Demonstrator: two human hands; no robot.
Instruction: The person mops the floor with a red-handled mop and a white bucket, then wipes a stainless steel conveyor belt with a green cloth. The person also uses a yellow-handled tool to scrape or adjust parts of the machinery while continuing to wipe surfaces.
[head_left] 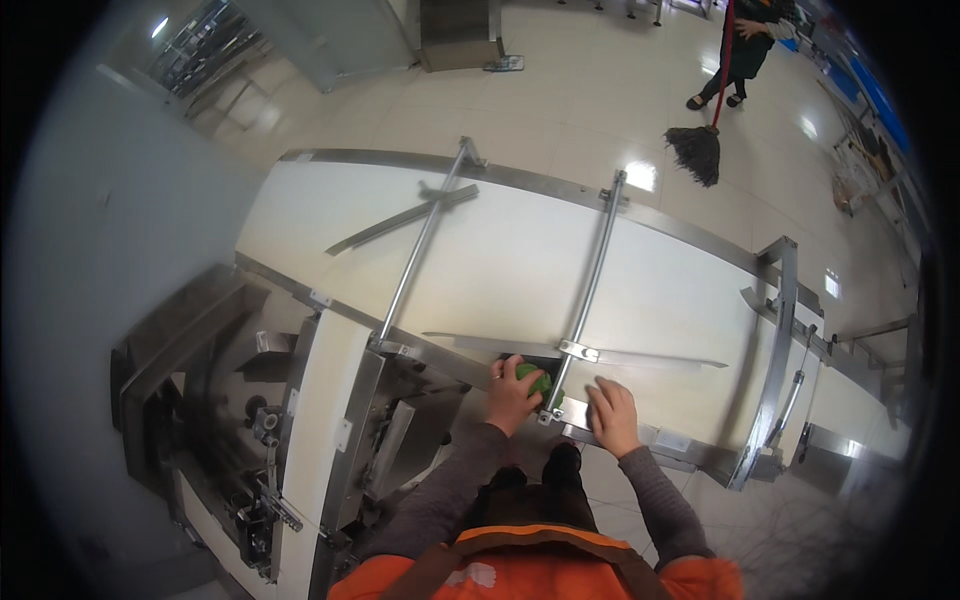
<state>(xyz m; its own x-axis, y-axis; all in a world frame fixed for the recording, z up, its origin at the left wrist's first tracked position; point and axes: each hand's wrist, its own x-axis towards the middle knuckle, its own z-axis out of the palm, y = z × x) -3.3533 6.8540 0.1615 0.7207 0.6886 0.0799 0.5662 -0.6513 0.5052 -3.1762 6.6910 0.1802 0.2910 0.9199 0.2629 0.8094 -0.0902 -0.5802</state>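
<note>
My left hand [513,398] is closed round a crumpled-looking green thing [533,377] at the near edge of a white conveyor belt [500,260]. Its exact kind I cannot make out. A dark flat piece [545,363] shows just beyond the green thing, partly covered by my fingers. More green shows right beside the lower end of a metal crossbar [592,275]. To the right of that bar, my right hand [612,412] hovers over or rests at the belt's metal edge, fingers loosely stretched out, with nothing visible in them.
A second crossbar [425,255] spans the belt farther left, with a slanted metal strip [400,220] near it. Thin guide rails [655,358] lie along the belt. Machinery [265,430] stands at left. A person [750,45] holds a mop [695,153] at far right.
</note>
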